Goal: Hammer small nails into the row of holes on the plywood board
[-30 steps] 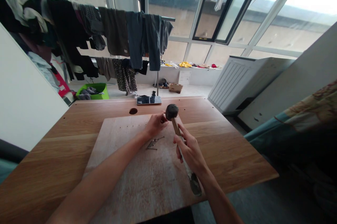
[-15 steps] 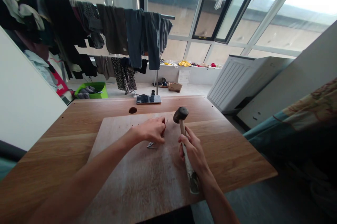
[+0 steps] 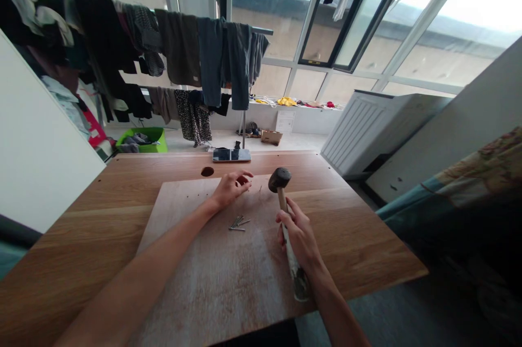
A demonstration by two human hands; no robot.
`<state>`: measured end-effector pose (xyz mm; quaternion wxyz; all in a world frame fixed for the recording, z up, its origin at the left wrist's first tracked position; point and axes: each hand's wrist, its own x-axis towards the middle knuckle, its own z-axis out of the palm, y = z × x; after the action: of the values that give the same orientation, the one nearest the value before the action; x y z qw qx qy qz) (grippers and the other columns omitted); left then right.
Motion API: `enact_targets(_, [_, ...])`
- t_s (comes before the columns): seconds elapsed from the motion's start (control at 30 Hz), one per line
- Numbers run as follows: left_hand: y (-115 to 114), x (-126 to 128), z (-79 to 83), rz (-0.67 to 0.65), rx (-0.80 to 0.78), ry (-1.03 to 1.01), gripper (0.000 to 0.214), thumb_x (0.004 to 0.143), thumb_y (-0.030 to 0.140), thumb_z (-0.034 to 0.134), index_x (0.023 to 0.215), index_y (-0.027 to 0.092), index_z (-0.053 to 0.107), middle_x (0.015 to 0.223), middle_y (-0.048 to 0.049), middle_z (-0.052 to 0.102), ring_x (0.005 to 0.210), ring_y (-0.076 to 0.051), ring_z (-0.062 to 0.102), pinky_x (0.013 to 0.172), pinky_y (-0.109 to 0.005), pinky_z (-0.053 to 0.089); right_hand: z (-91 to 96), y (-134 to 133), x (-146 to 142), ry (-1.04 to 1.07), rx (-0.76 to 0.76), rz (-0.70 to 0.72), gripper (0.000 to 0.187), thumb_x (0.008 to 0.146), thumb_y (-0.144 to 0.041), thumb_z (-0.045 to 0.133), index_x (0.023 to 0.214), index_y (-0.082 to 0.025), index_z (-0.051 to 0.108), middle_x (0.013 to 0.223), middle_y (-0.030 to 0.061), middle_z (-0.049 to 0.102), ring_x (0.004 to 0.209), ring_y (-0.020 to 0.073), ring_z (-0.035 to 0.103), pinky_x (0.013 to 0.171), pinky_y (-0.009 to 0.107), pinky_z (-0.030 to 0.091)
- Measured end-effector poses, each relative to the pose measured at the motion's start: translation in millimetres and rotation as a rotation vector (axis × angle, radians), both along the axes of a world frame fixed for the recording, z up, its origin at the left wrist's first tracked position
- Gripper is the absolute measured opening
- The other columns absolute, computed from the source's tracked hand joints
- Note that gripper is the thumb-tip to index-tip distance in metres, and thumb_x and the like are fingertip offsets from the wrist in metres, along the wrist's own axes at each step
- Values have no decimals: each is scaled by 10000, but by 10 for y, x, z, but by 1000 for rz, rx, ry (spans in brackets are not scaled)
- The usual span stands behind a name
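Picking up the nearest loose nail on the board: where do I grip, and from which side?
Probably pinch the nearest nail by mid-shank, coming down from the near side: it lies flat and crosswise on the board, the other nails clustered on its far side.

Wood-grained table point(image 3: 354, 238) here, pale board point(image 3: 220, 276) lying flat on it, dark-screened phone point(image 3: 231, 155) near the far edge
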<state>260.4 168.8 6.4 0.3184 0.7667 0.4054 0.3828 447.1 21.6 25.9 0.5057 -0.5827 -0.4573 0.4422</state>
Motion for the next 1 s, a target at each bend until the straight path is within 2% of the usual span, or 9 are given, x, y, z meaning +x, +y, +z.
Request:
enact_targets(0.1, [-26,21,-55,-2,37,-3,139,832,249,636,925,175,707,777,-16,733,673,-138,647,638,-242,473,10,-10,-4,2,-3,4,561,844,-421,558,1339,-162,499,721,-50,542,381,80,474,284,191,395])
enact_targets(0.43, [-72,9,4,-9,93,-22,100,826,237,620,847,165,686,763,-11,708,680,-134,634,619,-229,479,-10,-6,-30,44,80,24,587,865,-434,577,1377,-163,480,731,-49,551,367,71,468,283,188,377])
enact_targets(0.63, [-71,13,-18,-30,81,12,91,814,206,606,840,165,683,749,-6,705,662,-125,629,620,-222,494,111,48,-73,78,107,84,568,870,-432,574,1371,-179,489,730,-54,545,351,61,452,275,182,375])
enact_targets(0.73, [-64,14,-40,-32,64,9,121,800,186,623,905,166,679,760,-1,712,640,-115,622,613,-217,496,155,84,-123,91,104,123,571,865,-428,577,1382,-205,480,762,-48,553,360,65,471,269,181,374])
enact_targets(0.87, [-54,15,-61,-22,47,-14,333,773,137,649,1105,160,636,776,0,726,617,-109,623,610,-220,504,122,87,-210,73,103,156,566,876,-405,568,1398,-211,473,768,-43,558,359,61,471,275,178,369])
enact_targets(1.0, [-41,12,-66,-45,61,-22,365,759,116,646,1122,145,628,800,-16,735,641,-115,637,621,-227,515,82,58,-247,63,92,185,566,878,-395,564,1404,-203,482,775,-36,574,371,57,467,292,176,367])
